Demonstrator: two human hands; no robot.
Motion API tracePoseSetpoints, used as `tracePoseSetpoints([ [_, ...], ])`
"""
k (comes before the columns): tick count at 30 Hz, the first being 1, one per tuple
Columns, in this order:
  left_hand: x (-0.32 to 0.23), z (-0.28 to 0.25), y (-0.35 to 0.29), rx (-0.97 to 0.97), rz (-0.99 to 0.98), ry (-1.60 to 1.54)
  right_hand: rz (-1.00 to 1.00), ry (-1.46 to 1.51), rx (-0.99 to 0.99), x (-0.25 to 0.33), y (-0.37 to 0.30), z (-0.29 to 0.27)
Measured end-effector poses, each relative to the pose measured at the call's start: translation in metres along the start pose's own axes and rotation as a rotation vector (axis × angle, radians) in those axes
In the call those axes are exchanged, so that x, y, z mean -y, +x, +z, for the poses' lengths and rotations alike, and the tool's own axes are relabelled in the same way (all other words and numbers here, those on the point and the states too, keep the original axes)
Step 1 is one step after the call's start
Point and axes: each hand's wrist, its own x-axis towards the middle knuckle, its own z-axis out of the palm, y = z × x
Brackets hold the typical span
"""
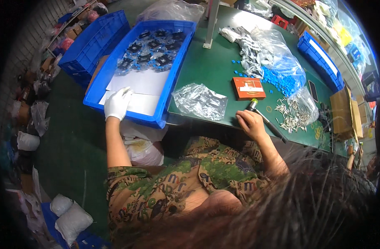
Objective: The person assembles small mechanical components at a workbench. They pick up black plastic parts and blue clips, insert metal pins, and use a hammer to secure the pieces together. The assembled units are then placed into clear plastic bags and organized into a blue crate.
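Observation:
My left hand (118,103), in a white glove, reaches over the near wall of a long blue crate (157,120). Its fingers rest, extended, on a white sheet (142,103) lying in the crate. Farther inside are rows of clear plastic bags with black and blue parts (144,58). Bare and loosely curled, my right hand (251,123) is at the table's near edge, with nothing visible in it. Beside it lies a small hammer (271,124) with a black handle and a lime-green face. Between the crate and that hand sits a clear plastic bag with dark contents (201,101).
On the green table (206,62) are an orange box (249,88), scattered blue pieces (283,81), a pile of metal pins (296,116), plastic bags and a phone (313,90). A metal post (212,25) rises at the back. Stacked blue crates (94,45) stand left.

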Motion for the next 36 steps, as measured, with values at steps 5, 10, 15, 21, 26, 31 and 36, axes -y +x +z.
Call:
tracePoseSetpoints([
  [5,0.004,0.007,-0.001,-0.068,0.003,0.053,-0.142,-0.031,0.103,0.017,0.043,0.004],
  [10,-0.004,0.014,-0.001,-0.106,-0.08,0.101,-0.249,-0.17,0.212,0.039,0.054,0.021],
  [15,0.0,0.018,0.006,-0.125,-0.186,0.091,-0.387,-0.107,0.159,0.017,0.03,0.025],
  [21,0.025,0.027,-0.006,-0.607,-0.129,-0.043,-0.44,-0.073,0.188,-0.004,0.014,0.002],
  [26,-0.123,0.093,-0.124,-0.717,-0.136,-0.645,-0.483,0.043,0.213,-0.02,0.0,-0.011],
  [31,-0.203,0.172,-0.192,0.211,-0.504,-1.563,-0.519,0.092,0.28,-0.016,-0.002,-0.027],
  [36,-0.216,0.193,-0.171,0.636,-0.569,-1.633,-0.524,0.082,0.363,-0.02,-0.006,-0.032],
])
